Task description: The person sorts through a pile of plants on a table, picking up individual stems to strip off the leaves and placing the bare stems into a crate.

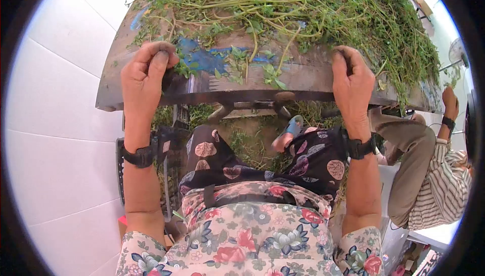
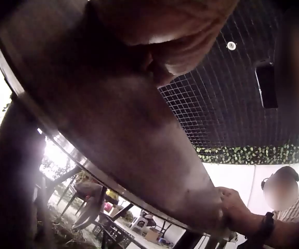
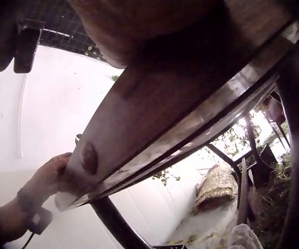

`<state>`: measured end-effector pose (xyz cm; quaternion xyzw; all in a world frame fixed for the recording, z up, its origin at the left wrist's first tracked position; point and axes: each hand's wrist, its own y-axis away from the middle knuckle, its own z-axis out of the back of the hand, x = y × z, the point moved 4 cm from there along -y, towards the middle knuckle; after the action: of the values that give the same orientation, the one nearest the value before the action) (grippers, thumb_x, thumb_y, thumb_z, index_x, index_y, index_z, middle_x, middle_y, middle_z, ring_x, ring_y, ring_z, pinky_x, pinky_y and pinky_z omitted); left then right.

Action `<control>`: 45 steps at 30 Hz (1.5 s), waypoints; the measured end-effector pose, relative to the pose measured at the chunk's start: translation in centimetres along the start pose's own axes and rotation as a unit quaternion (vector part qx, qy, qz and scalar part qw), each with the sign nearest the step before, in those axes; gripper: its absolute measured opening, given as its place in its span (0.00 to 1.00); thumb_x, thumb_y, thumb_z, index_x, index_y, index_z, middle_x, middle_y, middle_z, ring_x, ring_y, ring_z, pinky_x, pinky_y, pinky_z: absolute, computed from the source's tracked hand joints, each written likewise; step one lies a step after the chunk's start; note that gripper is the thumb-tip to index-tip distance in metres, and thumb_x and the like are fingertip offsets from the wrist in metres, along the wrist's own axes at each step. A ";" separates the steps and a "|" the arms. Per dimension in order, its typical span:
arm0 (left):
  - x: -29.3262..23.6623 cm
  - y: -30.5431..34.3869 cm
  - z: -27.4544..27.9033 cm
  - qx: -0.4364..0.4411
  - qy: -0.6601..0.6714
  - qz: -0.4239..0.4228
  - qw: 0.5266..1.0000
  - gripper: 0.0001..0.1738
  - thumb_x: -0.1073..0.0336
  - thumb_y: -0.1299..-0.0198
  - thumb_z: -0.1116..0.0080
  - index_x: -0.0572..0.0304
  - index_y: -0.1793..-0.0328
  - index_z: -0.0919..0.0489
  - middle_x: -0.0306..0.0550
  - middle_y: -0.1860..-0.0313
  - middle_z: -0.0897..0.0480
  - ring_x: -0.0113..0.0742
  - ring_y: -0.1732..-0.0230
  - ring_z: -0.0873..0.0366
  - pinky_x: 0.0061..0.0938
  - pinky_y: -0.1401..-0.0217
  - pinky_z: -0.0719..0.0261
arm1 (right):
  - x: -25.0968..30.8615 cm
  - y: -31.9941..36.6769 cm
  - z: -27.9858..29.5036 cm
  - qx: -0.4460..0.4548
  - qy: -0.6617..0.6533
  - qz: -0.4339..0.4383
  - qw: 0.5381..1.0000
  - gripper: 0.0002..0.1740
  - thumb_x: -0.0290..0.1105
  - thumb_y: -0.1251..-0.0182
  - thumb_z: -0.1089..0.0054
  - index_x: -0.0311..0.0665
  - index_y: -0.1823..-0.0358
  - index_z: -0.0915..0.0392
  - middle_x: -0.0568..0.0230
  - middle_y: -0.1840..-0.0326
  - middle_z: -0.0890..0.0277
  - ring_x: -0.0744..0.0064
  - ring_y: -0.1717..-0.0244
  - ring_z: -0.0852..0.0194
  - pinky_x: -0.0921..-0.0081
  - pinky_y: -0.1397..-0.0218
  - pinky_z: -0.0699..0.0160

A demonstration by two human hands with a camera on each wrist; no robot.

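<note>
Both hands are over the near edge of a worn wooden table (image 1: 303,76), wide apart. My left hand (image 1: 144,74) has its fingers curled in against the thumb, beside a small leafy sprig (image 1: 187,69) and a blue patch (image 1: 202,58); no item shows in its grasp. Curled likewise, the right hand (image 1: 352,81) has its thumb against the index finger, with nothing visible between them. Loose sprigs (image 1: 273,76) and long green stems (image 1: 252,0) lie between and beyond the hands. The left wrist view shows the right hand (image 2: 235,210) at the tabletop's edge.
A large heap of leafy greens (image 1: 374,23) covers the table's far and right parts. Another person in a striped shirt (image 1: 442,190) sits at the right, one hand (image 1: 449,101) raised near the heap. Plant scraps (image 1: 247,139) litter the floor under the table.
</note>
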<state>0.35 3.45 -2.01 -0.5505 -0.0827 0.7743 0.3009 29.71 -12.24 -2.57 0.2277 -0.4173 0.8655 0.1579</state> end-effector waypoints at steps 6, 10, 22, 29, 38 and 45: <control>0.6 0.1 -0.7 -0.008 -0.014 -0.025 1.000 0.10 0.65 0.38 0.49 0.63 0.60 0.21 0.40 0.71 0.20 0.23 0.67 0.25 0.17 0.61 0.29 | -0.5 0.2 -0.3 -0.021 0.005 0.023 1.000 0.08 0.31 0.42 0.45 0.37 0.63 0.23 0.57 0.73 0.23 0.64 0.75 0.24 0.74 0.69 0.27; 1.0 0.2 -0.8 -0.013 -0.001 -0.023 1.000 0.09 0.66 0.38 0.49 0.63 0.60 0.21 0.40 0.71 0.19 0.22 0.66 0.24 0.17 0.61 0.29 | -0.4 0.3 -0.4 -0.028 -0.028 0.003 0.999 0.08 0.31 0.42 0.43 0.36 0.64 0.22 0.61 0.75 0.23 0.75 0.77 0.28 0.79 0.69 0.28; 0.7 0.3 -0.6 -0.003 -0.016 -0.059 0.998 0.08 0.68 0.39 0.49 0.63 0.60 0.21 0.38 0.72 0.21 0.22 0.67 0.25 0.17 0.62 0.29 | -0.4 0.1 -0.4 -0.005 -0.004 -0.012 1.000 0.10 0.32 0.41 0.43 0.35 0.62 0.22 0.61 0.72 0.22 0.77 0.75 0.29 0.81 0.66 0.29; 0.8 0.5 -0.5 0.008 -0.025 -0.046 0.999 0.09 0.65 0.38 0.48 0.63 0.59 0.21 0.38 0.69 0.22 0.24 0.65 0.26 0.18 0.59 0.29 | -0.6 0.1 -0.5 -0.008 0.010 0.011 1.000 0.09 0.32 0.41 0.43 0.35 0.62 0.22 0.62 0.72 0.23 0.77 0.74 0.28 0.80 0.66 0.29; 0.8 0.4 -0.6 -0.015 -0.024 -0.069 0.997 0.08 0.67 0.40 0.48 0.63 0.60 0.21 0.38 0.73 0.21 0.23 0.69 0.26 0.18 0.63 0.29 | -0.6 0.2 -0.5 -0.016 -0.003 0.001 1.000 0.08 0.31 0.41 0.44 0.36 0.62 0.21 0.62 0.72 0.23 0.77 0.73 0.28 0.80 0.65 0.28; 0.5 0.5 -0.5 -0.026 -0.034 -0.046 0.998 0.08 0.67 0.40 0.48 0.63 0.61 0.21 0.38 0.73 0.22 0.23 0.69 0.27 0.18 0.63 0.30 | -0.2 0.4 -0.5 -0.018 -0.005 -0.002 1.000 0.08 0.31 0.41 0.43 0.36 0.62 0.22 0.62 0.72 0.23 0.78 0.75 0.28 0.80 0.66 0.28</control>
<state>0.47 3.20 -2.82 -0.5271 -0.1383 0.7756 0.3187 29.56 -12.08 -3.19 0.2295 -0.4330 0.8566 0.1613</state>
